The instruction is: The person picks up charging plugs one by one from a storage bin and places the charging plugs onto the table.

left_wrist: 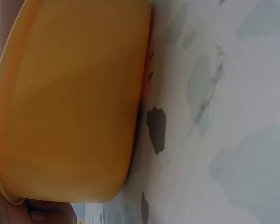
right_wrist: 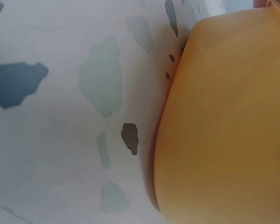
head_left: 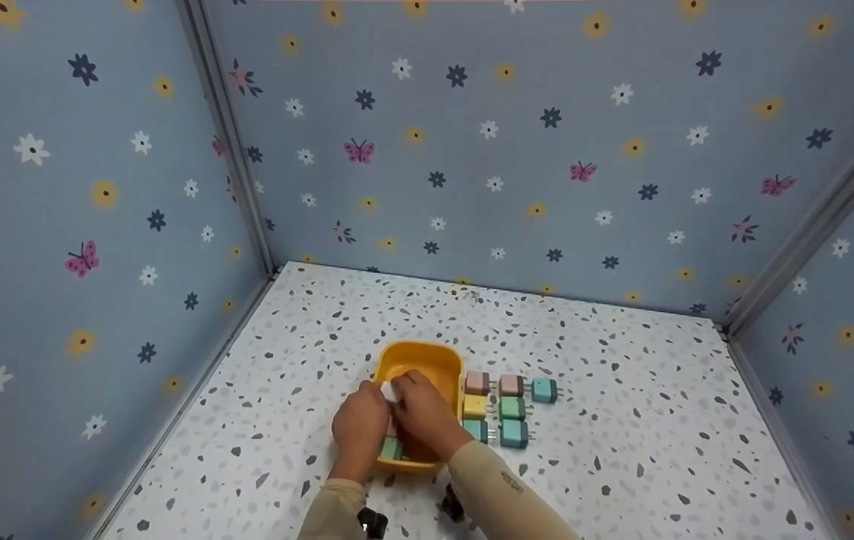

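Note:
A yellow plastic bin (head_left: 446, 356) stands on the speckled table, with both hands over its left and middle part. My left hand (head_left: 362, 424) is at the bin's left side, fingers curled toward a small white piece (head_left: 391, 391). From the other side my right hand (head_left: 425, 409) grips the same white piece, its fingertips partly hidden. Below them in the bin lies a green plug-like block (head_left: 391, 448), with a pinkish one partly covered by the left hand. The left wrist view shows the bin's outer wall (left_wrist: 74, 102) and some fingers below its rim.
Right of the bin several small plug adapters lie in rows on the table, among them a pink one (head_left: 477, 382), a yellow one (head_left: 474, 406), a green one (head_left: 512, 408) and a teal one (head_left: 544, 390). Patterned walls (head_left: 472, 150) enclose the table.

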Action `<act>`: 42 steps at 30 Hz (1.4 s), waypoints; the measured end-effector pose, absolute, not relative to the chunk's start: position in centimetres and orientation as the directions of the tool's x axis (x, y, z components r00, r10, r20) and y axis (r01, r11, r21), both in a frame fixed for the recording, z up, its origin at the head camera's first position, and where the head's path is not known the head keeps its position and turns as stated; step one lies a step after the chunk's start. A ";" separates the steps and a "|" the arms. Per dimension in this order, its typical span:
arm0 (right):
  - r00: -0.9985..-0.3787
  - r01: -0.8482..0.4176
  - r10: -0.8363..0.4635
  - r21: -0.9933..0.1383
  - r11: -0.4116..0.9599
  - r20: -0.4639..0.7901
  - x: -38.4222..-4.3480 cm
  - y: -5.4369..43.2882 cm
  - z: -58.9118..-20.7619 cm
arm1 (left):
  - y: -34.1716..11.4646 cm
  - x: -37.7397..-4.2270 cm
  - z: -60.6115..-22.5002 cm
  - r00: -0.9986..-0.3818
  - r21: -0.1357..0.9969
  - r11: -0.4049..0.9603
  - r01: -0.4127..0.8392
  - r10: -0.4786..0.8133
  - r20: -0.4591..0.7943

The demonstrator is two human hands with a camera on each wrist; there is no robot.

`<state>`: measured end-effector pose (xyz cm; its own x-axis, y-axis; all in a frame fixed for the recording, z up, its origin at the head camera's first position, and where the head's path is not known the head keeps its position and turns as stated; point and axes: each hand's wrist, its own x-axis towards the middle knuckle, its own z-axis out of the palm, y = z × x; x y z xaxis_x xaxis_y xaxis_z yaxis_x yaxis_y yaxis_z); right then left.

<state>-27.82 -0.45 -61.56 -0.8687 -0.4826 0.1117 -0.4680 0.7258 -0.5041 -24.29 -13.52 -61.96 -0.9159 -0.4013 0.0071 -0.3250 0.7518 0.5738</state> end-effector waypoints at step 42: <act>-0.902 -0.396 -0.420 -0.588 0.705 0.104 -27.6 3.6 -58.7 | -13.4 -24.5 -61.8 -0.919 0.556 0.758 -0.341 -0.393 -0.027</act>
